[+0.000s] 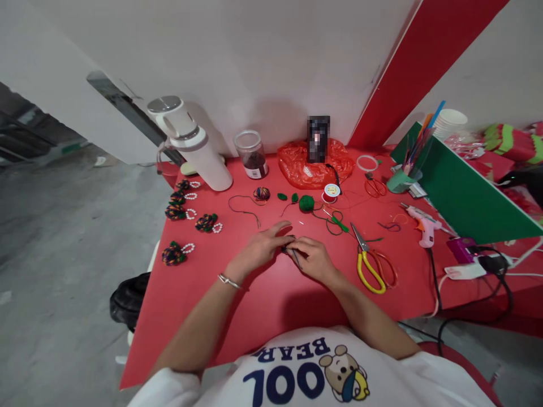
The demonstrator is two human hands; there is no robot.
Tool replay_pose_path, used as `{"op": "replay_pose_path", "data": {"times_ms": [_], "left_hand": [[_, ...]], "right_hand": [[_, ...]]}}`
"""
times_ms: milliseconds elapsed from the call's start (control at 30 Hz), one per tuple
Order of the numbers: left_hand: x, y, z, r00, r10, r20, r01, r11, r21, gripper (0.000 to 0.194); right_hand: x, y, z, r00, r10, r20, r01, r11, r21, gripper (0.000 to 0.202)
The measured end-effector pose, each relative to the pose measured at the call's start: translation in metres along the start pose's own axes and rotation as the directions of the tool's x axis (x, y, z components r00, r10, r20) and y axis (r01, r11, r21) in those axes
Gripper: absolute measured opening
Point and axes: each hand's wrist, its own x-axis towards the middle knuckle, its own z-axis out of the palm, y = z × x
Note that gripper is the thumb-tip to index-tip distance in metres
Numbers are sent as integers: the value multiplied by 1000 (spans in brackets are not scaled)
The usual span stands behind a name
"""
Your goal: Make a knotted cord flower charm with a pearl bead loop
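Over the middle of the red table, my left hand (pixel 263 247) and my right hand (pixel 313 259) meet at the fingertips. Between them they pinch a small dark piece of yarn work (pixel 290 242), mostly covered by the fingers. A thin dark strip (pixel 296 259) shows under my right fingers; whether it is yarn or a tool I cannot make out. Just beyond the hands lie a green yarn ball (pixel 306 203), two small green leaves (pixel 294 198) and a multicoloured yarn ball (pixel 262 194). A green-handled crochet hook (pixel 339 224) rests to the right.
Yellow-handled scissors (pixel 365 260) lie right of my hands, with a pink glue gun (pixel 426 226) farther right. Several yarn pieces with bead loops (pixel 173 254) line the left side. A white thermos (pixel 203 155), a jar (pixel 251 155) and a red plastic bag (pixel 292 167) stand behind.
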Motion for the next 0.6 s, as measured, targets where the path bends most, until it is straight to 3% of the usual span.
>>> {"op": "replay_pose_path", "data": {"times_ms": [100,200,400,600], "left_hand": [[10,-1,-13,988,41,150,-43,999,5,42],[12,-4,-13,980,56,189,-62,998,26,37],[-2,-5,0,995,42,87,-50,994,94,28],[-4,3,2,998,-67,5,67,997,-34,18]], "right_hand": [[-1,1,-3,1000,16,6,-16,1000,-3,19],[-1,2,-5,999,36,6,-36,999,-14,20],[0,-2,-8,997,71,-1,-71,997,43,18],[4,-4,-12,969,244,-36,-228,941,250,14]]}}
